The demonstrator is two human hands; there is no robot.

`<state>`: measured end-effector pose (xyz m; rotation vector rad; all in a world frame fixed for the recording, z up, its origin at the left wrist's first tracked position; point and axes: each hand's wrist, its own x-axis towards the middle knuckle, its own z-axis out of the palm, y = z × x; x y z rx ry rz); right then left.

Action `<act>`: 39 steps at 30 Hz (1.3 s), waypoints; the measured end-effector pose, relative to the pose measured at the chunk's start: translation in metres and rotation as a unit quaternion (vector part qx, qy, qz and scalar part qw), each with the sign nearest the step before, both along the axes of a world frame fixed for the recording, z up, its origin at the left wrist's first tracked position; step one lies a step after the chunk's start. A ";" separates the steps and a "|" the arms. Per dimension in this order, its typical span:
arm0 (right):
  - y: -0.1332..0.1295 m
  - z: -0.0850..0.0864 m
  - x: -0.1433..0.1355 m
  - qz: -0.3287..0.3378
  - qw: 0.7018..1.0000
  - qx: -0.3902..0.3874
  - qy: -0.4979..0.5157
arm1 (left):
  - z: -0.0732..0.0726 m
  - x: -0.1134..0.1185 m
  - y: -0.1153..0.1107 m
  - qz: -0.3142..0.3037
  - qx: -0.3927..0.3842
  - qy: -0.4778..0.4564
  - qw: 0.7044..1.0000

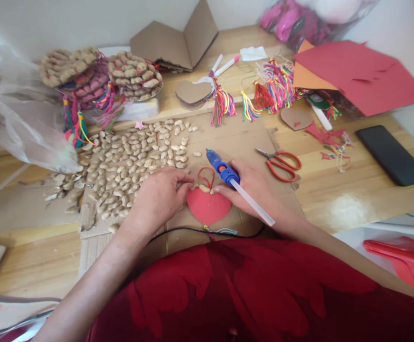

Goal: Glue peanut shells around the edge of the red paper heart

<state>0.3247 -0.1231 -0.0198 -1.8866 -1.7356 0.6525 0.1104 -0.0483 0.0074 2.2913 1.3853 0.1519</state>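
Holds a blue glue gun [224, 168] clasped in the right hand [252, 189], angled with its nozzle toward the far left and a pale glue stick [253, 203] jutting back over the wrist. Rests the thumb of that hand at the upper right edge of a red heart [209, 209], lying flat on a cardboard sheet [235, 137] right in front of the body. Brings the left hand [161, 195] to the heart's upper left edge with thumb and forefinger near each other beside a short row of peanuts [204, 188] along the top; cannot tell about a grip on any of them. Has the two hands apart, on either side of a red cord loop [212, 178] at the heart's top. Shows a black cable [182, 229] just below the heart, near a light-blue tassel [227, 232]. Has a wide scatter of loose peanuts [132, 166] on the left, red-handled scissors [283, 166] to the right, and farther right on the wooden counter [321, 199] a black phone [392, 154]. Has, toward the back, stacked peanut-covered pieces [136, 78], colourful tassels [278, 88] and red paper [363, 71].
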 end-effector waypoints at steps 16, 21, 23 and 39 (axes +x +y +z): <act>0.001 0.001 -0.001 0.003 1.000 -0.013 -0.002 | 0.001 0.009 0.006 -0.041 -0.012 0.075 0.996; 0.000 0.001 0.000 0.002 1.000 -0.016 -0.008 | -0.001 0.010 0.007 -0.055 -0.004 0.081 0.995; 0.000 0.000 0.000 0.002 1.000 -0.016 -0.008 | -0.003 0.009 0.008 -0.054 0.002 0.076 0.996; 0.000 -0.001 0.000 -0.002 1.000 -0.008 -0.010 | -0.005 -0.006 0.003 0.051 -0.035 -0.058 0.996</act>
